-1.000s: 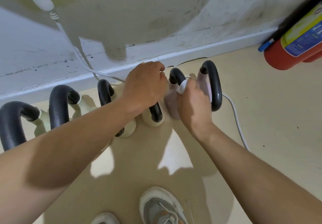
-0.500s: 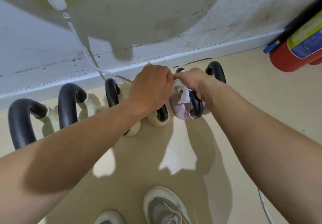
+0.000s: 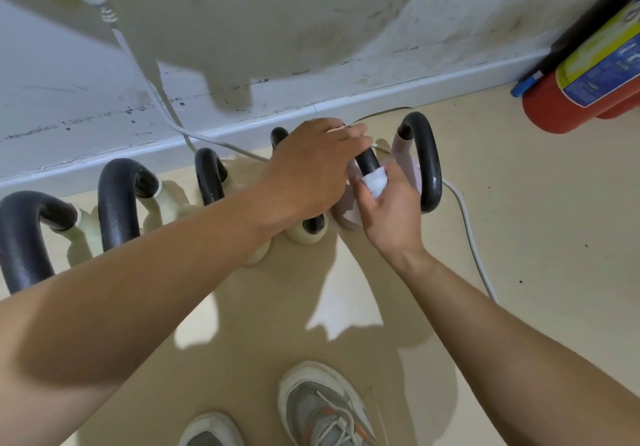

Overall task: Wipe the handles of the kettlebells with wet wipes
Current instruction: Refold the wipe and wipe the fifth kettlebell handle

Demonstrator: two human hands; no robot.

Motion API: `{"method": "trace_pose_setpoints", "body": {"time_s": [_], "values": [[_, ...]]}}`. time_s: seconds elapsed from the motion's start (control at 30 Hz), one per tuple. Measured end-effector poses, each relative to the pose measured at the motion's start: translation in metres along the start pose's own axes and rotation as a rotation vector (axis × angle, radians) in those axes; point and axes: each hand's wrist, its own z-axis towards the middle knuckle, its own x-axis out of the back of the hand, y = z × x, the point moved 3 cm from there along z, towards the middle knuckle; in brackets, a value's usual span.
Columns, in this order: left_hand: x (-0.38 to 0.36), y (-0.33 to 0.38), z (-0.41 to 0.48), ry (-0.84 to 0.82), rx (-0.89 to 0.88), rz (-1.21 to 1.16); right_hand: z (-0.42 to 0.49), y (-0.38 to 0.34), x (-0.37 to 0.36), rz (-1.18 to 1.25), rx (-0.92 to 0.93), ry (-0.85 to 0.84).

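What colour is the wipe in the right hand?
White. The head view shows the wipe held in the right hand against a black handle.

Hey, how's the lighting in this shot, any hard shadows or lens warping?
Head view: strong light, apparently from behind the person, throws sharp-edged shadows onto the wall and floor. Head view: the baseboard bows, a sign of wide-angle distortion. Head view: the wipe is in focus, with no harsh glare.
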Motion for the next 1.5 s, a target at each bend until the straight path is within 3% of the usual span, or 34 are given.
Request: {"method": "trace_pose_setpoints", "body": {"time_s": [0.13, 0.37, 0.53, 0.63, 0.67, 0.8, 0.87, 0.93, 1.0, 1.1, 1.17, 1.33, 1.5], "values": [[-0.012, 0.000, -0.002, -0.080, -0.057, 0.146, -0.015, 0.008, -0.007, 0.172, -0.057, 0.082], [-0.009, 0.006, -0.008, -0.144, -0.026, 0.115, -0.018, 0.014, -0.010, 0.225, -0.083, 0.051], [0.027, 0.037, -0.025, -0.194, 0.247, -0.270, -0.019, 0.013, -0.008, 0.187, -0.111, -0.015], [0.013, 0.060, -0.046, -0.198, 0.403, -0.504, -0.027, 0.007, 0.002, 0.024, 0.035, -0.095], [0.001, 0.069, -0.052, -0.182, 0.458, -0.564, -0.033, 0.002, 0.013, 0.089, 0.059, -0.098], [-0.036, 0.101, -0.059, -0.019, 0.696, -0.872, -0.045, 0.047, -0.008, 0.174, 0.134, -0.139], [-0.056, 0.105, -0.058, 0.060, 0.824, -1.022, -0.048, 0.058, -0.004, -0.019, 0.167, -0.165], [-0.079, 0.104, -0.056, 0.217, 0.876, -1.071, -0.054, 0.053, 0.001, -0.011, 0.111, -0.169], [-0.097, 0.108, -0.053, 0.309, 0.878, -1.122, -0.067, 0.039, 0.010, -0.006, 0.128, -0.148], [-0.107, 0.116, -0.050, 0.399, 0.827, -1.132, -0.077, 0.054, 0.004, 0.102, -0.007, -0.140], [-0.112, 0.112, -0.050, 0.431, 0.783, -1.131, -0.076, 0.051, 0.011, 0.169, 0.045, -0.157], [-0.116, 0.094, -0.042, 0.403, 0.779, -1.295, -0.068, 0.043, 0.033, 0.385, 0.099, -0.267], [-0.117, 0.080, -0.037, 0.412, 0.711, -1.360, -0.070, 0.057, 0.031, 0.531, -0.075, -0.287]]}}
